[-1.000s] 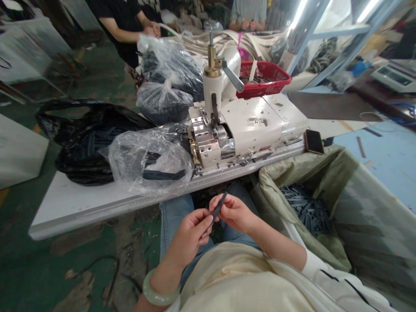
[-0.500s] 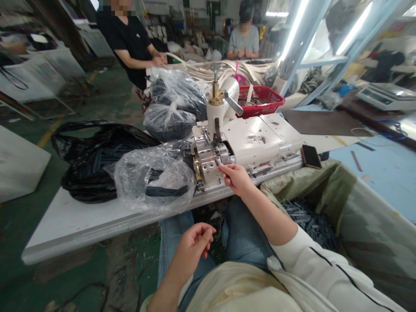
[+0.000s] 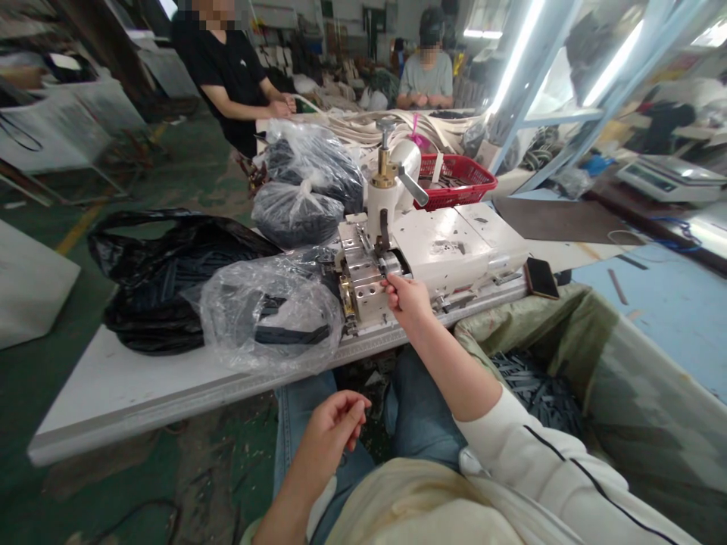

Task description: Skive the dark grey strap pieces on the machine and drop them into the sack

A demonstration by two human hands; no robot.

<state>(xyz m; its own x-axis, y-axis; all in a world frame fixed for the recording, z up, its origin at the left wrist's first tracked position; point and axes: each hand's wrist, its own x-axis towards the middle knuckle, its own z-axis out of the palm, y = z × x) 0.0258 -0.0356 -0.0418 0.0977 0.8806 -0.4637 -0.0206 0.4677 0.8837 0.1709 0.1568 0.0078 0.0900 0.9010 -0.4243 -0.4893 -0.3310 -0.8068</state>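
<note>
My right hand (image 3: 407, 299) is at the front of a cream-coloured bench machine (image 3: 460, 238), its thumb and forefinger pinched together beside the metal feed plate and roller (image 3: 391, 263). Whatever lies between those fingertips is too small and hidden to name. Above the roller rises a post with a brass collar and a lever (image 3: 412, 185). Lower down, over my lap, my left hand (image 3: 336, 425) hangs in the air with its fingers curled in and the thumb against them. Nothing shows in it, and it touches neither machine nor table.
Left of the machine lie a clear plastic bag (image 3: 273, 310) with dark strips and a black bag (image 3: 153, 280). A green-lined bin (image 3: 625, 378) of strips stands right, a phone (image 3: 541, 278) near it. A red basket (image 3: 460, 182) sits behind; two people work beyond.
My right hand has shifted slightly up and toward the roller, and the small grey piece at its fingertips no longer shows. My left hand stays nearly in place, fingers still curled.
</note>
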